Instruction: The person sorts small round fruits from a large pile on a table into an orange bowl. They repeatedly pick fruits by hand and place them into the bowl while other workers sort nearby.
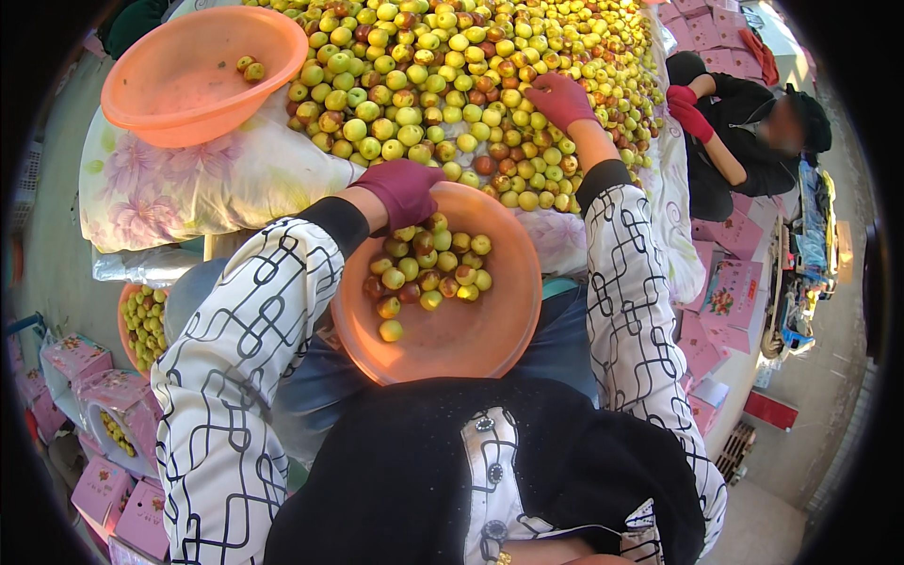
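Note:
An orange plastic basin sits on my lap with a loose heap of green-and-brown jujubes in it. At its far left rim is my left hand, in a maroon glove, its fingers curled downward. Whether a fruit is inside those fingers is hidden. My right hand, in a red glove, reaches onto the large spread of jujubes on the table. Its fingertips touch the fruit there, and I cannot tell whether one is gripped.
A second orange basin with a few jujubes stands on the floral cloth. Right of the table sits a co-worker in red gloves. Pink cartons lie at right, more cartons at lower left beside a fruit-filled basin.

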The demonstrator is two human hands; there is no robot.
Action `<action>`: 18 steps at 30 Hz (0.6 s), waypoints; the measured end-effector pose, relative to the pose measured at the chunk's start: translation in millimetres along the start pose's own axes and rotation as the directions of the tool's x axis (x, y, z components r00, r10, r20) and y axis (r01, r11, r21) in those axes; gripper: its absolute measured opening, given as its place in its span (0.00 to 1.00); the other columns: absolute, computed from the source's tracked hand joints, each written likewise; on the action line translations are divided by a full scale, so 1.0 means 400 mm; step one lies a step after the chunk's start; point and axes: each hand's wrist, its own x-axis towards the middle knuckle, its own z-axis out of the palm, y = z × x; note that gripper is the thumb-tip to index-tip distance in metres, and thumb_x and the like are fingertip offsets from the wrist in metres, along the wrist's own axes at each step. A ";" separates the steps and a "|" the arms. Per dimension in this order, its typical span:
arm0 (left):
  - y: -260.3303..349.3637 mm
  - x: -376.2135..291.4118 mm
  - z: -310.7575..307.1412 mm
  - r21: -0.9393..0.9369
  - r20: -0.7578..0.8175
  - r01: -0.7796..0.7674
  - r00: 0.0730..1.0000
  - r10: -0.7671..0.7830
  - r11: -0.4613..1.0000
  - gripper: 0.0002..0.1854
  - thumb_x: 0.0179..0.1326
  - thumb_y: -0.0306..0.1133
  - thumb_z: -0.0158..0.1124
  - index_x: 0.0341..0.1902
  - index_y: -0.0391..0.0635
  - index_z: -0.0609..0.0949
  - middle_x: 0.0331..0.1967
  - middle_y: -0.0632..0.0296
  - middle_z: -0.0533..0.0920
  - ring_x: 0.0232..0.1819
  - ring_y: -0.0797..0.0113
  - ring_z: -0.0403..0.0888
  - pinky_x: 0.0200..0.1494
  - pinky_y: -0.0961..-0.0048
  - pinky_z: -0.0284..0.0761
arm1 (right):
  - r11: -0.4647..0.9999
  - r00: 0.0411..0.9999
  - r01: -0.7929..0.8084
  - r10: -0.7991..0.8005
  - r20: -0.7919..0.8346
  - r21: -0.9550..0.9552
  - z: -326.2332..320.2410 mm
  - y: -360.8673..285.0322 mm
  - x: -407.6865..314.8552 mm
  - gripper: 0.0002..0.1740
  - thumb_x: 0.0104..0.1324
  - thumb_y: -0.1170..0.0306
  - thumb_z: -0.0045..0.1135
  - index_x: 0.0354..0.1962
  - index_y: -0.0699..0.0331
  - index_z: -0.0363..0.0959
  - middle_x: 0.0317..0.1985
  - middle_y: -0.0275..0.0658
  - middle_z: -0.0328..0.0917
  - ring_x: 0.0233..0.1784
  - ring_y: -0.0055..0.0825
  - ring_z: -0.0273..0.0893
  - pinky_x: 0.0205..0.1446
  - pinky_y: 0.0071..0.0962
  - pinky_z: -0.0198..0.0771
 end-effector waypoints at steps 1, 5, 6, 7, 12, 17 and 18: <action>0.000 -0.001 -0.001 -0.002 0.000 0.004 1.000 -0.004 1.000 0.19 0.55 0.41 0.63 0.51 0.51 0.80 0.43 0.50 0.84 0.47 0.46 0.81 0.49 0.54 0.76 | 0.998 0.994 -0.031 0.037 0.102 -0.061 -0.008 -0.014 0.007 0.22 0.59 0.49 0.60 0.42 0.56 0.82 0.46 0.45 0.82 0.50 0.44 0.80 0.55 0.39 0.73; 0.003 -0.002 -0.001 -0.007 -0.003 0.002 1.000 -0.002 1.000 0.18 0.56 0.39 0.60 0.51 0.53 0.81 0.43 0.50 0.85 0.47 0.46 0.82 0.48 0.54 0.77 | 0.938 0.961 -0.080 0.163 0.225 -0.337 -0.007 -0.068 0.023 0.32 0.57 0.39 0.57 0.46 0.56 0.82 0.50 0.43 0.82 0.54 0.40 0.79 0.57 0.40 0.73; 0.003 -0.001 -0.002 -0.013 0.003 -0.003 1.000 0.003 1.000 0.18 0.56 0.39 0.60 0.51 0.53 0.81 0.43 0.50 0.85 0.48 0.46 0.82 0.48 0.54 0.77 | 0.936 0.964 -0.088 0.165 0.206 -0.340 -0.004 -0.074 0.025 0.33 0.57 0.40 0.57 0.48 0.57 0.81 0.51 0.43 0.81 0.56 0.40 0.79 0.58 0.40 0.73; 0.002 -0.001 -0.002 -0.018 0.010 -0.003 1.000 0.003 1.000 0.18 0.56 0.39 0.60 0.51 0.53 0.81 0.43 0.51 0.85 0.48 0.46 0.82 0.48 0.54 0.77 | 0.940 0.970 -0.086 0.154 0.188 -0.329 -0.004 -0.077 0.025 0.34 0.57 0.39 0.56 0.46 0.59 0.81 0.49 0.45 0.82 0.54 0.42 0.79 0.57 0.42 0.73; -0.001 0.001 -0.001 -0.004 0.006 0.007 1.000 -0.007 1.000 0.20 0.55 0.40 0.62 0.52 0.52 0.80 0.43 0.49 0.84 0.47 0.46 0.81 0.49 0.54 0.76 | 0.976 0.986 -0.123 0.100 0.131 0.182 -0.044 -0.105 -0.051 0.27 0.64 0.46 0.54 0.43 0.63 0.79 0.38 0.42 0.82 0.44 0.34 0.81 0.48 0.34 0.76; 0.000 0.003 0.001 0.021 -0.002 -0.018 1.000 0.018 1.000 0.20 0.55 0.41 0.63 0.52 0.50 0.80 0.42 0.49 0.84 0.47 0.45 0.81 0.49 0.53 0.76 | 0.792 0.761 0.251 -0.517 0.393 0.556 -0.073 -0.225 -0.290 0.19 0.68 0.58 0.56 0.48 0.62 0.78 0.40 0.34 0.80 0.44 0.22 0.78 0.48 0.26 0.75; 0.000 0.003 0.001 0.020 -0.011 -0.025 1.000 0.025 0.999 0.20 0.55 0.41 0.63 0.52 0.50 0.80 0.42 0.49 0.84 0.47 0.45 0.81 0.49 0.53 0.76 | 0.802 0.700 0.198 -0.519 0.492 0.564 -0.070 -0.240 -0.318 0.17 0.68 0.60 0.58 0.48 0.62 0.78 0.41 0.34 0.81 0.45 0.22 0.78 0.50 0.26 0.74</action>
